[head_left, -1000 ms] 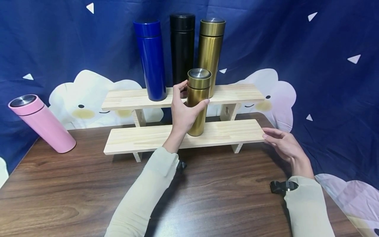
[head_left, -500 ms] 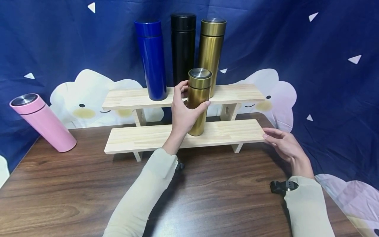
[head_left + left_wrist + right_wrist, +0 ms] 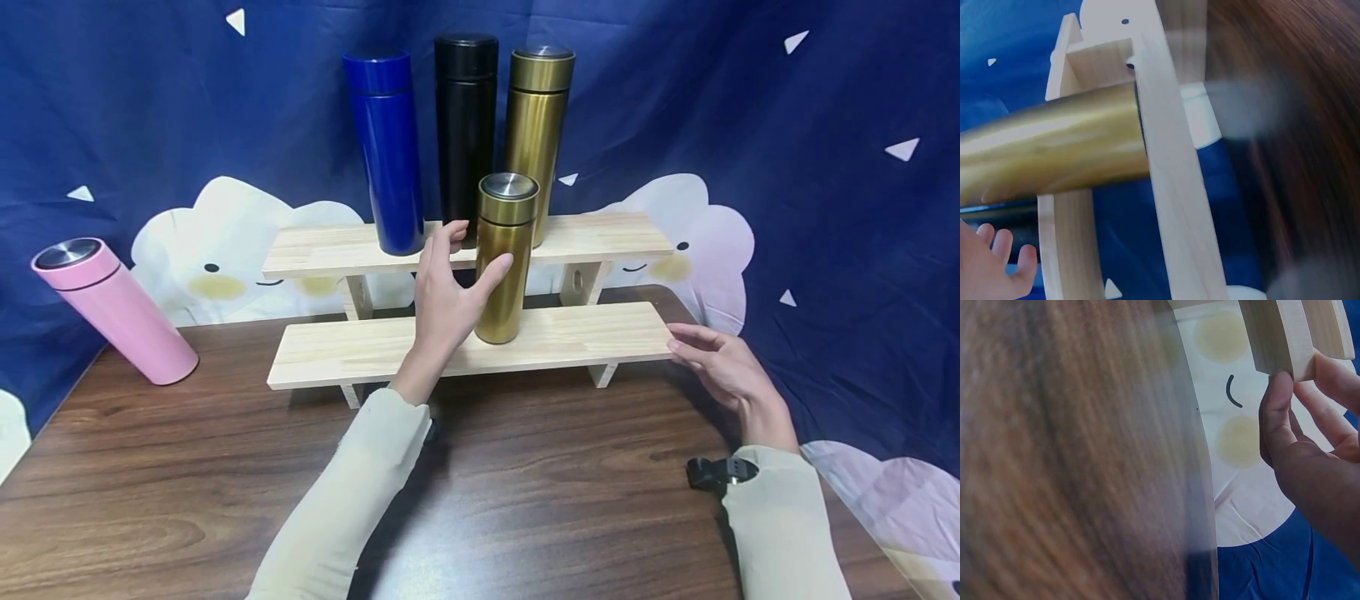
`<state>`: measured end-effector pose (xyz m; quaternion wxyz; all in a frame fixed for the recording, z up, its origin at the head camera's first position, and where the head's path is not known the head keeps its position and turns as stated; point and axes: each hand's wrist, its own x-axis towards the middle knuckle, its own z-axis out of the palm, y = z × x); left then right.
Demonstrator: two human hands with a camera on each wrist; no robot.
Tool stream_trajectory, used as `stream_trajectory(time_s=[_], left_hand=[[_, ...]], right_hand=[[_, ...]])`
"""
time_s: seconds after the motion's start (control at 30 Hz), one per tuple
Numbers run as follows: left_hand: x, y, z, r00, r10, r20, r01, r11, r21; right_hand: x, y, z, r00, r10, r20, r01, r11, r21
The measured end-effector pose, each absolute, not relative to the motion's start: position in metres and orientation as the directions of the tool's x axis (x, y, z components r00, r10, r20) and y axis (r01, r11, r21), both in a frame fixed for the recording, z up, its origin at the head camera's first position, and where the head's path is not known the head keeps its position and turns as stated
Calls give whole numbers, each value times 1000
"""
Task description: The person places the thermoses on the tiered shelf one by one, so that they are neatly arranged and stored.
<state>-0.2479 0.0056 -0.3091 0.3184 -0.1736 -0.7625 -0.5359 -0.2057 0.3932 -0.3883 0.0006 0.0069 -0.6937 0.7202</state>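
On the lower board of a two-tier wooden shelf (image 3: 592, 333) stands a short gold thermos flask (image 3: 516, 292) with a silver-topped lid. My left hand (image 3: 447, 304) is just left of this flask, thumb and fingers spread apart; the left wrist view shows the fingers clear of the flask's side (image 3: 1060, 144). At the lower board's right end, my right hand (image 3: 723, 371) pinches the corner between thumb and fingers, also seen in the right wrist view at the board end (image 3: 1294, 344). Behind, a blue flask (image 3: 393, 167), a black flask (image 3: 465, 133) and a taller gold flask (image 3: 542, 125) stand on the upper board.
A pink flask (image 3: 120, 312) stands on the brown wood-grain table (image 3: 525, 508) left of the shelf, appearing tilted in the head view. A blue cloth (image 3: 840, 250) with cloud prints hangs behind the table and down its right side.
My left hand has let go of the short gold flask and drawn back to the left, fingers loosened. The flask stays in place on the lower board, and my right hand has not moved.
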Motion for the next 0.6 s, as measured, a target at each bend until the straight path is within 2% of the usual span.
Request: stream_trajectory(time_s=[0.3,0.47,0.6], left_hand=[[-245,-21,-315,-643,-34,765,642,520,563],[-243,-42,-317,-596,-20,803,615,631,473],[-242,-56,-318,-579,-19,815,581,692,428]], right_hand=[[-205,393,-389,-1000,-21,11,-10,-39,-999],[-205,394,-389,-1000,-20,15,-14,-32,-999],[-205,394,-389,-999,-27,22,-21,-41,-999]])
